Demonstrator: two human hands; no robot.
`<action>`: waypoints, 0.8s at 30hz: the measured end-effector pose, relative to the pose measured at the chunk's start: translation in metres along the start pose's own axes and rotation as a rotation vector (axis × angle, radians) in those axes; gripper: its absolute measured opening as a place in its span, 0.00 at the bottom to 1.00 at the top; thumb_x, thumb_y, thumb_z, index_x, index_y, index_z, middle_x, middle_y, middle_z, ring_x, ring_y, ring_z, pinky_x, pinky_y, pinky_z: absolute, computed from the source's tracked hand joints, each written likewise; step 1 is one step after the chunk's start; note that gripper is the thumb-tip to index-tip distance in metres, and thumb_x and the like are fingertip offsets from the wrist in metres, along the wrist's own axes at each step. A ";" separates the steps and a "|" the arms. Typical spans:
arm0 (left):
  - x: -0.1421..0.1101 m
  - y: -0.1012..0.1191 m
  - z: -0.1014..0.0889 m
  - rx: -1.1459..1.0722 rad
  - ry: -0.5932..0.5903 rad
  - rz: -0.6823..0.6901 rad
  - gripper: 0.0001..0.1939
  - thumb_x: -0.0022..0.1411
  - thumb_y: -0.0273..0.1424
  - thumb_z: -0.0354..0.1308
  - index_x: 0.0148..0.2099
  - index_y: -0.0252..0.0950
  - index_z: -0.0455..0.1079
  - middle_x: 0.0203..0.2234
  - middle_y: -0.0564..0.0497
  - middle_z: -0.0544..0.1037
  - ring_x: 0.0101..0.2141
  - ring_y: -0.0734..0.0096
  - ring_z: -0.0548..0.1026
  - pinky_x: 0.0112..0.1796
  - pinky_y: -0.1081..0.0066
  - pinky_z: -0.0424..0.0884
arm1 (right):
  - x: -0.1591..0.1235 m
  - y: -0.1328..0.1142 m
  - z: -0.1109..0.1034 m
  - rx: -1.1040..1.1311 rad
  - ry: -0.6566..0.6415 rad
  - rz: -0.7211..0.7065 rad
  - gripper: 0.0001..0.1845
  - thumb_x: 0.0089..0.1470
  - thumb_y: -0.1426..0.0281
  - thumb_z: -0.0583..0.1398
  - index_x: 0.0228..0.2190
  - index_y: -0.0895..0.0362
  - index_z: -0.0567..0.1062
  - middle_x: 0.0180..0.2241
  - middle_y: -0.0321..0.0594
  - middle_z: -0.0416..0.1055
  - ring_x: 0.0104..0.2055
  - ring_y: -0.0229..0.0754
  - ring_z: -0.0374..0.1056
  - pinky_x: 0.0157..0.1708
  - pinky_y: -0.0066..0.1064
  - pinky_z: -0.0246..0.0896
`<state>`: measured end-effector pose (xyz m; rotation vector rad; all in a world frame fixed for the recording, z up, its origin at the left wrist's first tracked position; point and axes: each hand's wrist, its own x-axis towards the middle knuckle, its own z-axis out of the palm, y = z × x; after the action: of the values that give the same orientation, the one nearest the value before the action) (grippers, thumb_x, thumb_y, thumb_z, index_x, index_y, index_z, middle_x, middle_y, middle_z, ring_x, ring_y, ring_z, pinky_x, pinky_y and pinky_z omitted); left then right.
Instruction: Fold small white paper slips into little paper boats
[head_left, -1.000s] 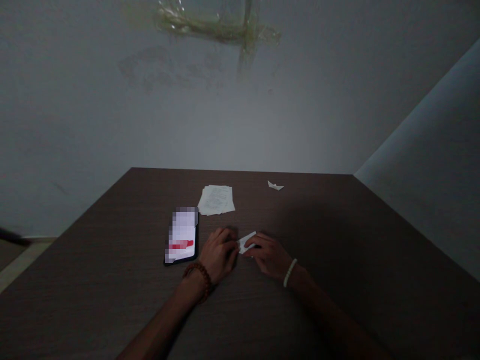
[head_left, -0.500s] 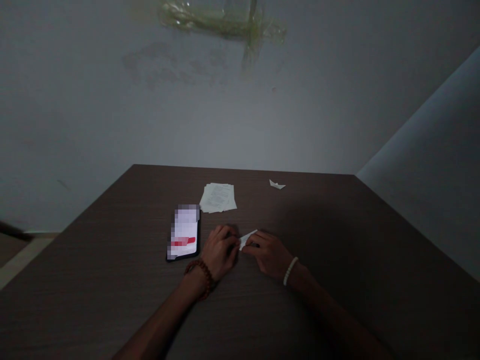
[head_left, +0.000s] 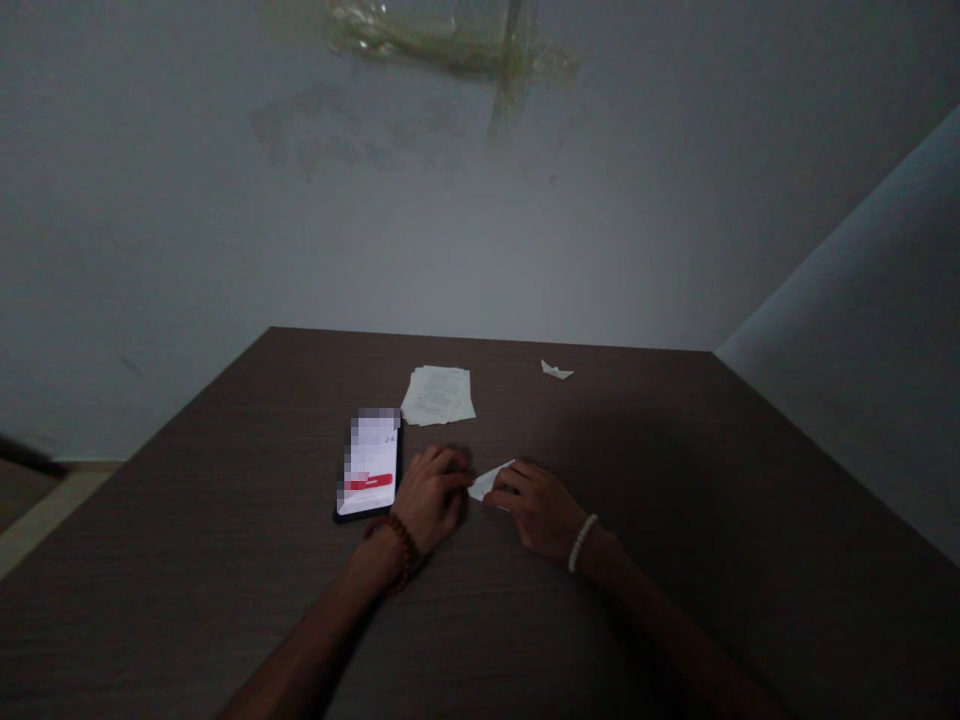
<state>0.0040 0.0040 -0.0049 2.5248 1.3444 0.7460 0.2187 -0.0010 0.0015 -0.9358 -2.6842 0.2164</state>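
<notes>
A small folded piece of white paper [head_left: 489, 483] lies low over the table between my two hands. My left hand [head_left: 435, 495], with a brown bead bracelet at the wrist, pinches the paper's left corner with thumb and fingertips. On the other side, my right hand [head_left: 536, 505], wearing a pale bead bracelet, has its fingers closed on the right part of the paper and hides some of it. Beyond my hands sits a little folded paper boat [head_left: 556, 370], apart from both.
A smartphone [head_left: 369, 465] with a lit screen lies just left of my left hand. Behind it is a stack of printed paper sheets [head_left: 439, 396]. The brown table [head_left: 300, 380] meets a stained grey wall [head_left: 480, 230] at its far edge.
My left hand has shifted slightly left, away from my right hand. More of the folded paper's face now shows between them. My right hand stays almost in place.
</notes>
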 end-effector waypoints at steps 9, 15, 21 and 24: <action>0.000 0.001 -0.001 0.009 -0.009 0.009 0.16 0.50 0.20 0.53 0.38 0.39 0.76 0.41 0.47 0.73 0.44 0.56 0.65 0.42 0.56 0.64 | 0.002 -0.002 -0.002 -0.026 -0.021 -0.001 0.21 0.50 0.81 0.57 0.45 0.53 0.71 0.40 0.41 0.66 0.43 0.43 0.57 0.44 0.34 0.55; 0.000 0.002 -0.001 0.020 -0.026 0.017 0.16 0.50 0.20 0.53 0.38 0.38 0.76 0.42 0.46 0.73 0.44 0.55 0.65 0.43 0.55 0.63 | 0.004 -0.006 -0.004 -0.071 -0.078 0.040 0.26 0.49 0.81 0.57 0.48 0.51 0.70 0.41 0.41 0.64 0.45 0.45 0.55 0.43 0.36 0.53; 0.000 0.004 -0.004 0.070 -0.047 0.035 0.14 0.52 0.20 0.53 0.38 0.37 0.76 0.42 0.45 0.73 0.44 0.55 0.64 0.42 0.56 0.63 | 0.005 -0.008 -0.006 -0.098 -0.095 0.046 0.27 0.48 0.81 0.58 0.49 0.50 0.69 0.43 0.42 0.63 0.45 0.46 0.54 0.44 0.37 0.52; 0.000 0.006 -0.007 0.110 -0.084 0.072 0.14 0.53 0.21 0.52 0.39 0.37 0.76 0.43 0.45 0.72 0.44 0.55 0.63 0.41 0.56 0.62 | 0.003 -0.005 -0.004 -0.096 -0.070 0.018 0.25 0.48 0.80 0.59 0.48 0.51 0.70 0.43 0.42 0.65 0.45 0.46 0.55 0.43 0.37 0.54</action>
<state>0.0046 0.0000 0.0033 2.6699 1.3083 0.5866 0.2146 -0.0029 0.0074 -0.9984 -2.7732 0.1272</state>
